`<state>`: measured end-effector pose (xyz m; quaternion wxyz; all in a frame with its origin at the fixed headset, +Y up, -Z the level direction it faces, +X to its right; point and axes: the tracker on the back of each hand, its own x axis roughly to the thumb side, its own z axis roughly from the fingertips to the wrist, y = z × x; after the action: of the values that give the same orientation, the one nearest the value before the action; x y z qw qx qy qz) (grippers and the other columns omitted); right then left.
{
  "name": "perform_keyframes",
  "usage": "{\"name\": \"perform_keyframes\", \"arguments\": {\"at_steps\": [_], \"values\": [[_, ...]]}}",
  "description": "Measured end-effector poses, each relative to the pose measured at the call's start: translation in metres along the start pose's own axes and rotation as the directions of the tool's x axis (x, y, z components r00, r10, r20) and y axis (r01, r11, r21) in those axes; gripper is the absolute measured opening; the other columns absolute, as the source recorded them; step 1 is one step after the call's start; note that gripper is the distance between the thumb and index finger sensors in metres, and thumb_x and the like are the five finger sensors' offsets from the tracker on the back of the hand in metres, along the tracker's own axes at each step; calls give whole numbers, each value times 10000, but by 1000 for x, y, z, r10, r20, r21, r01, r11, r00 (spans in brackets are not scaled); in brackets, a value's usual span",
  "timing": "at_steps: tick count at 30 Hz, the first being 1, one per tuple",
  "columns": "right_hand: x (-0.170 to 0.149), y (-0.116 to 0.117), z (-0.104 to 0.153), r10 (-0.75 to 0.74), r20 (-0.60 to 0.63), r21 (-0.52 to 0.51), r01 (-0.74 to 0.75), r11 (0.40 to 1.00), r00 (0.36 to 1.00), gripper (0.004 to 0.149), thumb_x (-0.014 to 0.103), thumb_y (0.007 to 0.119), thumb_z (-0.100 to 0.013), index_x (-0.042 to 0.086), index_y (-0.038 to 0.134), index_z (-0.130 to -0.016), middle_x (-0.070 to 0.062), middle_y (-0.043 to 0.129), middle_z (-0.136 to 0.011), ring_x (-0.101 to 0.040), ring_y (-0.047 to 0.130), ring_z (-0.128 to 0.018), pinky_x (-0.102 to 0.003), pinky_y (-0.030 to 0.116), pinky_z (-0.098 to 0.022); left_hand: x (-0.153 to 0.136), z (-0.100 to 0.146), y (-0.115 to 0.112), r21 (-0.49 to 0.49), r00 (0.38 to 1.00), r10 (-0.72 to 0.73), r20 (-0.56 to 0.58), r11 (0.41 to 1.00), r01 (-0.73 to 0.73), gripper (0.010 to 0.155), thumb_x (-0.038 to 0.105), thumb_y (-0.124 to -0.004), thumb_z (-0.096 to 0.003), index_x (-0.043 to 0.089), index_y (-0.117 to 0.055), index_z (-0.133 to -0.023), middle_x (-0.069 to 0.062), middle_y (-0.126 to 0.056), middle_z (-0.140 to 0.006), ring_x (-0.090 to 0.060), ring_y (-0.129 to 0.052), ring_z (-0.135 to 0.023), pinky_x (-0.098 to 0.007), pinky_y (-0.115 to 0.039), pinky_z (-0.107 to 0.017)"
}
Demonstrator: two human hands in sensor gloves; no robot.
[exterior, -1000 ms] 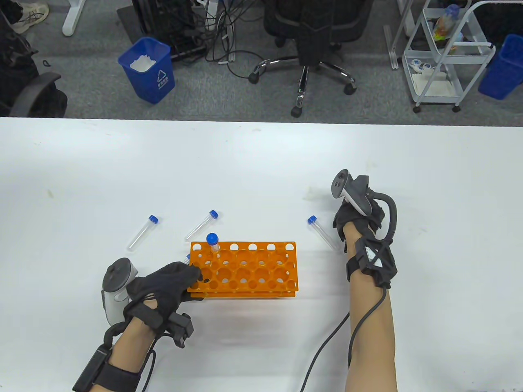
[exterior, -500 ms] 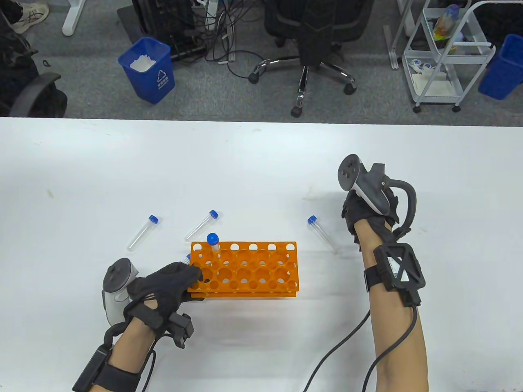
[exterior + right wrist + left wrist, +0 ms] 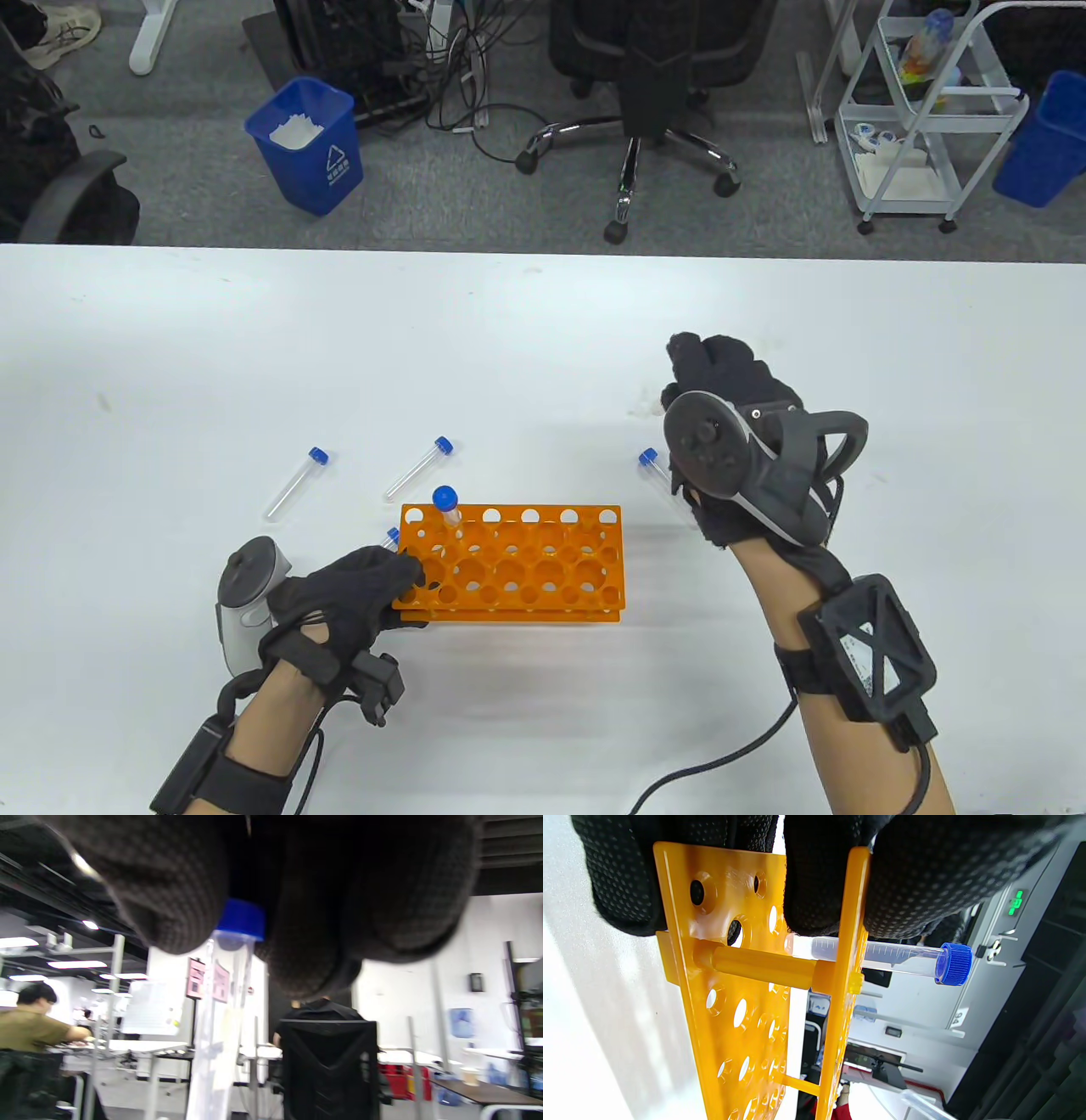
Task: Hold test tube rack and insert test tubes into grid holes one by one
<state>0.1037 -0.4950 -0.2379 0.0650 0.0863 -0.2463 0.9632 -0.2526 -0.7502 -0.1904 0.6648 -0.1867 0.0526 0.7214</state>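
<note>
The orange test tube rack [image 3: 517, 564] stands on the white table [image 3: 543, 340]. My left hand [image 3: 356, 586] grips its left end; in the left wrist view my fingers [image 3: 925, 866] clamp the rack's plates [image 3: 729, 993]. One blue-capped tube [image 3: 444, 499] stands in a back-row hole and also shows in the left wrist view [image 3: 903, 959]. My right hand [image 3: 713, 356] is raised to the right of the rack. In the right wrist view its fingers [image 3: 169, 878] pinch a clear tube [image 3: 220, 1018] by its blue cap; the table view hides that tube.
Loose blue-capped tubes lie on the table: one at the left [image 3: 295, 484], one behind the rack [image 3: 417, 469], one by the rack's left end [image 3: 392, 535] and one [image 3: 649, 458] partly under my right hand. The table's far edge faces chairs and bins.
My right hand has lifted off the table and turned, its fingers now pointing away and higher. The rack has slid slightly right. My left hand has kept its grip.
</note>
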Motion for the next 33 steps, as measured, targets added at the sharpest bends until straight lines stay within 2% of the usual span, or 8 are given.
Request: {"name": "perform_keyframes", "arguments": {"at_steps": [8, 9, 10, 18, 21, 22, 27, 33], "values": [[48, -12, 22, -139, 161, 52, 133, 990, 977, 513, 310, 926, -337, 127, 887, -815, -209, 972, -766, -320, 1073, -409, -459, 952, -272, -1, -1, -2, -11, 1000, -4, -1, 1000, 4, 381, 454, -918, -366, 150, -938, -596, -351, -705, -898, -458, -1022, -643, -511, -938, -438], [54, -9, 25, -148, 182, 70, 137, 988, 972, 514, 311, 926, -337, 127, 887, -816, -208, 970, -768, -321, 1071, -414, -461, 950, -275, -1, -1, -2, -12, 1000, -3, -2, 1000, 3, 381, 453, -918, -366, 149, -938, -595, -289, -702, -922, -458, -1022, -642, -512, -937, -439], [59, -7, 26, -154, 195, 83, 140, 987, 969, 514, 310, 925, -339, 128, 886, -817, -206, 968, -770, -323, 1069, -419, -463, 949, -279, -2, -1, -2, -12, 1000, -3, -3, 1000, 3, 380, 452, -918, -367, 149, -938, -595, -350, -705, -898, -459, -1022, -641, -511, -938, -438], [96, 29, 34, -85, 298, 210, 22, 977, 951, 513, 307, 926, -337, 131, 886, -817, -205, 965, -775, -332, 1066, -434, -472, 946, -293, -2, -1, -4, -18, 1000, -11, -3, 1000, 11, 380, 453, -918, -367, 149, -938, -595, -350, -706, -898, -456, -1022, -644, -511, -938, -438], [100, 38, 34, -59, 314, 237, -18, 971, 948, 513, 304, 926, -336, 128, 887, -816, -208, 964, -776, -333, 1066, -435, -473, 946, -293, -2, -1, -4, -20, 1000, -11, -1, 1000, 11, 381, 453, -918, -366, 149, -938, -594, -289, -703, -921, -457, -1022, -644, -510, -938, -438], [102, 40, 34, -53, 315, 251, -30, 967, 948, 514, 303, 927, -336, 127, 886, -817, -207, 964, -776, -335, 1065, -436, -474, 945, -294, -2, -2, -4, -21, 1000, -10, 0, 1000, 10, 381, 453, -918, -367, 149, -938, -595, -349, -705, -899, -457, -1022, -644, -510, -938, -438], [104, 50, 35, -31, 325, 289, -68, 955, 945, 514, 304, 925, -338, 127, 885, -819, -208, 962, -779, -337, 1063, -443, -476, 944, -298, -2, -1, -5, -23, 1000, -8, 2, 1000, 8, 381, 452, -919, -366, 149, -938, -595, -290, -703, -921, -458, -1022, -643, -512, -938, -438], [107, 64, 38, -23, 332, 331, -93, 939, 943, 514, 306, 923, -339, 129, 883, -821, -206, 960, -782, -337, 1063, -446, -476, 943, -301, -2, -1, -5, -24, 1000, -6, 8, 1000, 6, 380, 452, -920, -365, 149, -939, -594, -351, -707, -897, -459, -1022, -641, -510, -938, -439]]}}
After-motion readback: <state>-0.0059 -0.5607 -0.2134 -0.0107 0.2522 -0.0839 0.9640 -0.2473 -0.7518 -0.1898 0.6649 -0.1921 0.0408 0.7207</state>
